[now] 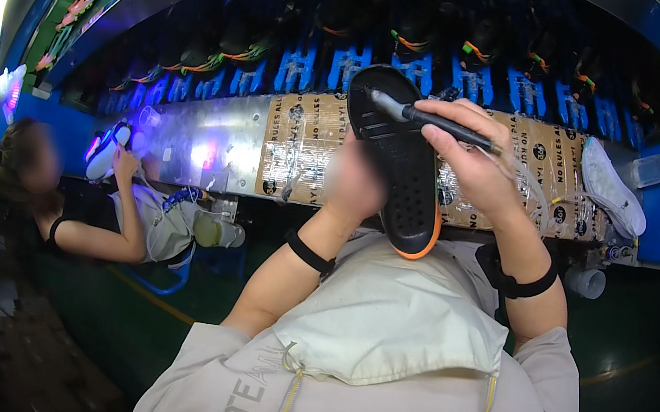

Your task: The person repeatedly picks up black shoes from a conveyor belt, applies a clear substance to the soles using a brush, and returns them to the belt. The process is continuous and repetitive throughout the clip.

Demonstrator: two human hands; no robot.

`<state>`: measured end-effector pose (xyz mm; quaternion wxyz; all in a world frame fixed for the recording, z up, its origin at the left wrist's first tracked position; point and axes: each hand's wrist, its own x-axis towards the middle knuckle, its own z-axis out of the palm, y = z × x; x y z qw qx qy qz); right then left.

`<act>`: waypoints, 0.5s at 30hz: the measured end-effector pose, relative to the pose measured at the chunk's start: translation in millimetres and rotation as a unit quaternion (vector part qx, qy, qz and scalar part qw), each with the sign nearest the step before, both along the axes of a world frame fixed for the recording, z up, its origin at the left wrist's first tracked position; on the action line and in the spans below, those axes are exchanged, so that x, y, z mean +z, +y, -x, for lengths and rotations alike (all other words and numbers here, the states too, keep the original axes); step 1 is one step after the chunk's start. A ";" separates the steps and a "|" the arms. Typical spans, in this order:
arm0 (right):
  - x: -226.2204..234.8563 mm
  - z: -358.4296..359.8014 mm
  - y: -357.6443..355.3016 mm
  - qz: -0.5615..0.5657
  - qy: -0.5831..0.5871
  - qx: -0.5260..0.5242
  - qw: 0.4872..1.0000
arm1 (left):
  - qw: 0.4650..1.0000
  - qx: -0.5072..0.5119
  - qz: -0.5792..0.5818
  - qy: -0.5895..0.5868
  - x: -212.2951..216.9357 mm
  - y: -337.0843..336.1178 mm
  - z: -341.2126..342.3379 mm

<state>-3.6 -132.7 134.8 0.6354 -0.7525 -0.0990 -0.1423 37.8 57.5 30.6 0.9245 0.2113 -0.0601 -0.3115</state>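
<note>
A long black shoe sole [412,190] with an orange edge at its near end is held up over the front of the bench. My left hand [357,180], partly blurred, grips its left side around the middle. In my right hand [483,162] is a brush [406,114] with a black handle and pale bristles, with a thin clear tube trailing from the handle's rear. Its bristles are at the far end of the sole's upward face, seemingly touching it. The fingers of my right hand close around the handle.
Printed cardboard [296,147] covers the bench. At right lie a white shoe upper [615,190] and a clear bottle [656,171]. Blue racks [350,68] line the back. A jar [586,282] hangs below the bench edge. At left, a co-worker [96,231] holds a shoe [103,155].
</note>
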 end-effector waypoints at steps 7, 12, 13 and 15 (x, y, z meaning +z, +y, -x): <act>6.5 10.7 3.5 0.062 -0.074 0.132 0.986 | 0.998 0.054 0.023 -0.021 10.9 4.2 -8.6; 25.1 20.3 13.3 0.261 -0.174 0.159 0.936 | 0.995 0.016 0.053 -0.083 29.7 4.3 -23.8; 24.6 22.3 15.2 0.211 -0.145 0.158 0.954 | 0.994 0.010 0.081 -0.073 29.9 7.9 -25.2; 23.4 25.3 16.3 0.111 -0.085 0.156 0.978 | 0.989 -0.004 0.139 -0.052 36.8 10.4 -26.3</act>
